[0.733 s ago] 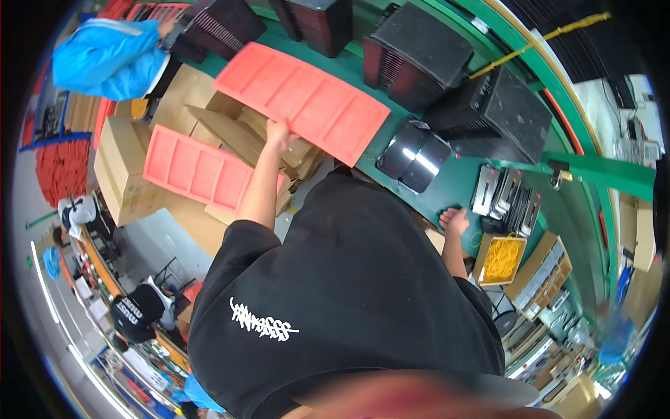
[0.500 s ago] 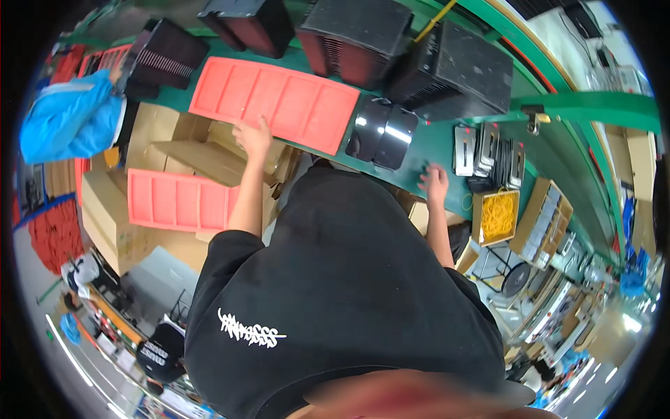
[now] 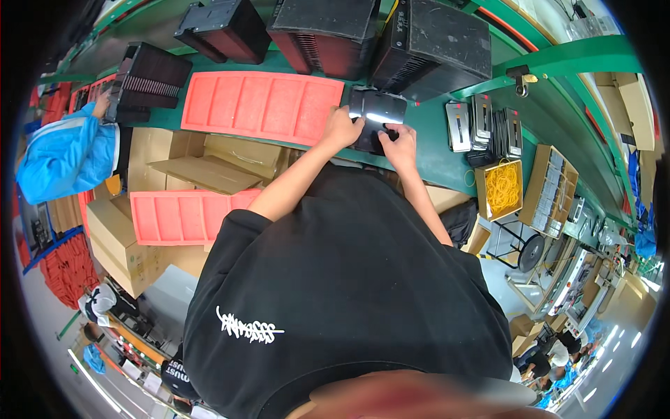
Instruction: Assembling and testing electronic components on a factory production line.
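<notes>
Glossy black flat panels [image 3: 379, 106] with rounded corners lie on the green bench, just right of a red divided tray [image 3: 262, 105]. My left hand [image 3: 340, 130] grips the left edge of the panels with the fingers bent and the thumb on the surface. At the right edge, my right hand [image 3: 400, 148] pinches with thumb and forefinger. My hands partly hide the near ends of the panels. The shallow compartments of the red tray hold nothing visible.
Black slotted racks [image 3: 433, 45] line the bench's back. To the right are metal-framed plates [image 3: 481, 124], a box of yellow bands [image 3: 502, 188] and a partitioned carton [image 3: 550, 192]. Cardboard boxes [image 3: 132, 244] and another red tray [image 3: 183, 217] stand left. A co-worker in blue [image 3: 70, 157] works at far left.
My left hand has left the red tray and moved right to the black panels. My right hand has come in leftward onto them. The tray now sits straighter along the bench.
</notes>
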Demonstrator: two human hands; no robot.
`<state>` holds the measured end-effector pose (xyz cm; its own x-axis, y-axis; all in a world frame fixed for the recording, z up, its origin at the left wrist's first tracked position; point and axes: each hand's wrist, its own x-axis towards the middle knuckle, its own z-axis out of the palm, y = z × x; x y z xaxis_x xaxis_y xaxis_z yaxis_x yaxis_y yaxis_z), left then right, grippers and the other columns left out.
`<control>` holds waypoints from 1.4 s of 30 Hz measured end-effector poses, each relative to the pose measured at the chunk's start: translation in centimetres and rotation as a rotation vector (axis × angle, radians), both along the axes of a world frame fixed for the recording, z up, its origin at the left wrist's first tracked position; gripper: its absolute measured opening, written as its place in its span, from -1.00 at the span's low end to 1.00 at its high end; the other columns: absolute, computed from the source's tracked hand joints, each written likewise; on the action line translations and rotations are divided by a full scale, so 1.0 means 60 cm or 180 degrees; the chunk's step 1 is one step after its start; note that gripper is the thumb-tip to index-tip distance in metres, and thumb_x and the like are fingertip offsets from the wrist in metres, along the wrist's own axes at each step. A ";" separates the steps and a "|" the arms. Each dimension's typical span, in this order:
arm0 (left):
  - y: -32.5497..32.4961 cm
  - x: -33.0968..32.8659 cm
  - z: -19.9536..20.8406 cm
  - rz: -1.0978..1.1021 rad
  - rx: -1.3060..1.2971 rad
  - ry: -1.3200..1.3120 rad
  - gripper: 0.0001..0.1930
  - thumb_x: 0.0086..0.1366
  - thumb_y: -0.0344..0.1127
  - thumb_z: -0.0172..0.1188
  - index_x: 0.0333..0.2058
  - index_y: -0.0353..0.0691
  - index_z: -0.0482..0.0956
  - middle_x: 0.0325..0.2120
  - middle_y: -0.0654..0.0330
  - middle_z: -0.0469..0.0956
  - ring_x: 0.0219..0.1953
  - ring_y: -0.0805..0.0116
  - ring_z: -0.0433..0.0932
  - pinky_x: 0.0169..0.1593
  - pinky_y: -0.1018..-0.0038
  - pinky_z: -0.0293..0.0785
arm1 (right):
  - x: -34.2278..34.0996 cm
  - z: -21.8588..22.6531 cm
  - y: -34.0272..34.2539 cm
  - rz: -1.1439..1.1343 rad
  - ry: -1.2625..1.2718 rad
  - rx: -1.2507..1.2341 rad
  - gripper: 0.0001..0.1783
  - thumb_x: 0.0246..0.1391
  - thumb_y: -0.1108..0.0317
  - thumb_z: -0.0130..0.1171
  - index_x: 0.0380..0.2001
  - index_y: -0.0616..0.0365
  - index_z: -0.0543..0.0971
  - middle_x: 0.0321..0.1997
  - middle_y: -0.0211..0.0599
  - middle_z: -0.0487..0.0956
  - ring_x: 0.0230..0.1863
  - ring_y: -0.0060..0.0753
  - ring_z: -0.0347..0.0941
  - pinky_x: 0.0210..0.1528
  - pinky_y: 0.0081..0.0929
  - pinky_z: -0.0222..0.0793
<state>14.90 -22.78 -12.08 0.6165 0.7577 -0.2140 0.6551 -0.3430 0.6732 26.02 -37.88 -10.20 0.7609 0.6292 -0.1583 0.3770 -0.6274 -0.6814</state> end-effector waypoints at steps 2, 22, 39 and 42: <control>-0.005 0.004 0.003 -0.0021 0.0117 -0.0098 -0.42 0.17 -0.09 0.34 -0.02 -0.51 0.48 -0.18 -0.24 0.57 -0.04 -0.13 0.55 0.03 0.14 0.48 | -0.007 0.000 0.012 -0.0141 0.0267 0.0098 -0.38 -0.03 0.22 0.40 0.10 0.25 0.50 0.05 0.05 0.48 0.00 -0.11 0.50 0.05 -0.30 0.47; 0.033 -0.050 0.044 0.1282 -0.2178 -0.2119 -0.78 0.39 -0.22 0.23 -0.22 -0.29 0.56 -0.43 0.19 0.62 -0.36 0.41 0.57 -0.25 0.46 0.49 | -0.015 -0.019 0.052 0.0177 0.1748 0.1523 -0.38 0.12 0.32 0.37 0.19 0.23 0.38 -0.01 -0.12 0.57 -0.11 -0.36 0.56 -0.14 -0.40 0.59; 0.066 -0.187 0.022 0.1668 -0.2819 -0.2196 -0.72 0.41 -0.25 0.22 -0.01 -0.22 0.46 -0.18 0.19 0.61 -0.19 0.44 0.61 -0.15 0.43 0.59 | -0.125 0.045 0.189 0.1295 0.2335 -0.0097 -0.44 0.31 0.06 0.14 0.16 0.27 0.36 0.02 -0.11 0.56 -0.11 -0.20 0.62 -0.29 -0.32 0.61; 0.088 -0.206 0.028 0.1566 -0.2739 -0.2073 -0.71 0.40 -0.27 0.22 0.01 -0.23 0.46 -0.18 0.19 0.61 -0.18 0.45 0.60 -0.13 0.43 0.58 | -0.135 -0.008 0.195 0.1761 0.1496 0.0426 -0.39 0.29 0.04 0.16 0.17 0.30 0.34 0.01 -0.03 0.55 -0.14 -0.17 0.62 -0.22 -0.30 0.57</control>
<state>2.52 -17.53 -10.42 0.4806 0.7040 -0.5229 0.0388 0.5786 0.8147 17.89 -26.16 -10.68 0.1975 0.9382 -0.2844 0.2637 -0.3302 -0.9063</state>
